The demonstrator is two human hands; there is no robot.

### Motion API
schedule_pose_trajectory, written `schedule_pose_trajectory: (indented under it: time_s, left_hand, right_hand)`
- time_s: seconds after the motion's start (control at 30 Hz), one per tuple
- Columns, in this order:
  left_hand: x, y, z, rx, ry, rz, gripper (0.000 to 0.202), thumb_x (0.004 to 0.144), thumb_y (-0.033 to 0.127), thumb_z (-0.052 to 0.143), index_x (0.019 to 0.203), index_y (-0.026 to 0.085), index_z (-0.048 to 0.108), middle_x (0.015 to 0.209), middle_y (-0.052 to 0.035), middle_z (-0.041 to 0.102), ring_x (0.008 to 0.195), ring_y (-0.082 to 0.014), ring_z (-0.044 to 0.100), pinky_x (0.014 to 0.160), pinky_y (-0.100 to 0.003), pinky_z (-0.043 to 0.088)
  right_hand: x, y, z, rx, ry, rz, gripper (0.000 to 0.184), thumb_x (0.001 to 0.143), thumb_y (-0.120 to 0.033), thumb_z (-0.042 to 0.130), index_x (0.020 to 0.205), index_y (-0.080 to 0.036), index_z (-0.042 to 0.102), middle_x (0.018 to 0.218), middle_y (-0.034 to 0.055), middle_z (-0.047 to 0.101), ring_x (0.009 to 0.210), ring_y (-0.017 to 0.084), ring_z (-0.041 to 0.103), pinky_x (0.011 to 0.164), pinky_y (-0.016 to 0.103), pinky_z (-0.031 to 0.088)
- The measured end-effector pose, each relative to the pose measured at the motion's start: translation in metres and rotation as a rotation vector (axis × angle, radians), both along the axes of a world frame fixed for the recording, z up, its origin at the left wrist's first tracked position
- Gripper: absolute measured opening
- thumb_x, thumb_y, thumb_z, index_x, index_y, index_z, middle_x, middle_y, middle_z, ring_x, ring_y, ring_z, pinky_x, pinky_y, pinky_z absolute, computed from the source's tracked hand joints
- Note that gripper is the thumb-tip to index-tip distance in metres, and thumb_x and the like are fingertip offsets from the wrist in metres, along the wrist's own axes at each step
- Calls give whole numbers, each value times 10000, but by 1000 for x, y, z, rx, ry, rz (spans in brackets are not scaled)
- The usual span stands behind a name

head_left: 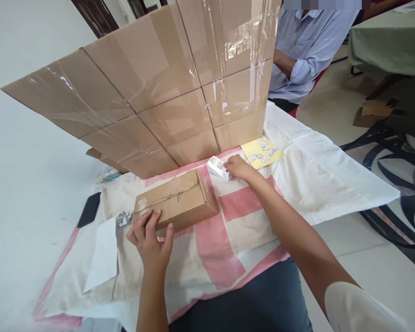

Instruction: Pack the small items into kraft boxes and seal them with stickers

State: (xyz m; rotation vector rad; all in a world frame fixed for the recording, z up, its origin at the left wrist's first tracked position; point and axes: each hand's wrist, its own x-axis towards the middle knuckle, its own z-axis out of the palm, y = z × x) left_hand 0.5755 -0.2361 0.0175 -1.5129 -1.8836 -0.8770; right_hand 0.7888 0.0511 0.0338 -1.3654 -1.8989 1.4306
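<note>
A small brown cardboard box (180, 200) lies flat on a white and pink cloth (235, 216), with tape and a dark seam on its top. My left hand (150, 237) rests on the box's near left corner, fingers spread and curved over the edge. My right hand (237, 167) reaches forward past the box's far right corner and closes its fingers on a small white device (217, 168) that lies on the cloth.
A tall screen of taped cardboard panels (166, 87) stands behind the box. A yellow sheet with small white pieces (262, 153) lies to its right. Crumpled foil (124, 218), a white paper (103, 253) and a black phone (89, 210) lie at the left. Another person in a blue shirt (307, 46) sits behind.
</note>
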Motion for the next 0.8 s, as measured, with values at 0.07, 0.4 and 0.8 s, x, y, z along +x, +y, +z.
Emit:
schedule_pose_trajectory:
  time_s: [0.07, 0.4, 0.8]
  left_hand:
    - [1, 0, 0, 2, 1, -2, 406, 896, 336, 678, 1280, 221, 615, 1319, -160, 617, 1238, -327, 574, 1098, -533, 362]
    - [17, -2, 11, 68, 46, 25, 437, 842, 288, 723, 1255, 220, 598, 1292, -165, 598, 1248, -351, 546, 1104, -575, 348]
    - [202, 151, -10, -216, -997, -321, 795, 844, -70, 395, 1557, 222, 199, 1698, -186, 127, 1576, -251, 269, 1224, -423, 411]
  right_hand:
    - [1, 0, 2, -53, -18, -2, 236, 934, -266, 637, 726, -185, 560, 603, 57, 614, 481, 183, 602, 530, 305, 509]
    - [2, -1, 7, -154, 27, -19, 246, 977, -260, 589, 750, -196, 518, 583, 41, 619, 591, 200, 661, 600, 300, 544]
    - [12, 2, 3, -105, 59, 62, 224, 941, -198, 556, 720, -195, 516, 658, 17, 636, 667, 177, 687, 618, 253, 532]
